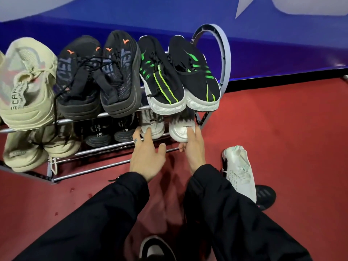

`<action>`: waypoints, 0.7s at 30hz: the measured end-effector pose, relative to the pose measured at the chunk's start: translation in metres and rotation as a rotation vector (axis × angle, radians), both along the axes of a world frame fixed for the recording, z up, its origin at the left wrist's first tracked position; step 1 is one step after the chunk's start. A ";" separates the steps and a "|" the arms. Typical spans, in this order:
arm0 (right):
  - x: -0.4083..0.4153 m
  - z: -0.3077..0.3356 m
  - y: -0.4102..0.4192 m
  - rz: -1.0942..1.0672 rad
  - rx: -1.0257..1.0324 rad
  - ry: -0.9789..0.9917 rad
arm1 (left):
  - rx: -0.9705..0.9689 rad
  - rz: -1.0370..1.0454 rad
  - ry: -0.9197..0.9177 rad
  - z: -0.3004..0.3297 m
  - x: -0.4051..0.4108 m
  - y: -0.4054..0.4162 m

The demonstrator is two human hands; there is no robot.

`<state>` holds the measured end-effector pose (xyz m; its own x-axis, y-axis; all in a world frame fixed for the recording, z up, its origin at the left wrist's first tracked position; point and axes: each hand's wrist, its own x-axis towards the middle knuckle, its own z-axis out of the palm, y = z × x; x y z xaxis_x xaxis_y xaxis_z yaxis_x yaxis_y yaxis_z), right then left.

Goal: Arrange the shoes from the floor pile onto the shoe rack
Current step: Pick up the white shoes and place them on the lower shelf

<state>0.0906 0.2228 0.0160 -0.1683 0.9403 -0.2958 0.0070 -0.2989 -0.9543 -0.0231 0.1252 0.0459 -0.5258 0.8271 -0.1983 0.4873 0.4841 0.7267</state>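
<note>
A chrome shoe rack (113, 147) stands against a blue wall. Its top tier holds a beige sneaker (26, 87), a black pair with orange marks (98, 76) and a black pair with green stripes (178, 72). On the lower tier sit beige shoes (37, 149), dark shoes (111, 132) and two white shoes. My right hand (192, 146) grips the heel of the right white shoe (179, 131). My left hand (146, 153) is spread open, fingertips touching the left white shoe (153, 127).
On the red floor to the right lie a white sneaker (239, 170) and a black shoe (265, 196) partly behind it. A black and white shoe (156, 247) shows at the bottom edge. A round grey end frame (224, 53) closes the rack's right side.
</note>
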 end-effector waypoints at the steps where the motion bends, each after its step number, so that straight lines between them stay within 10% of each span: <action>1: -0.003 0.002 0.006 -0.004 -0.013 -0.024 | 0.003 0.001 -0.001 -0.001 0.000 0.000; 21: -0.022 0.008 0.037 -0.011 0.051 -0.151 | -0.084 -0.027 0.080 -0.002 0.002 0.000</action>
<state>0.0689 0.2594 0.0243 -0.1148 0.9564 -0.2685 0.1480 -0.2507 -0.9567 -0.0211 0.1255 0.0442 -0.5207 0.8233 -0.2258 0.5561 0.5278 0.6420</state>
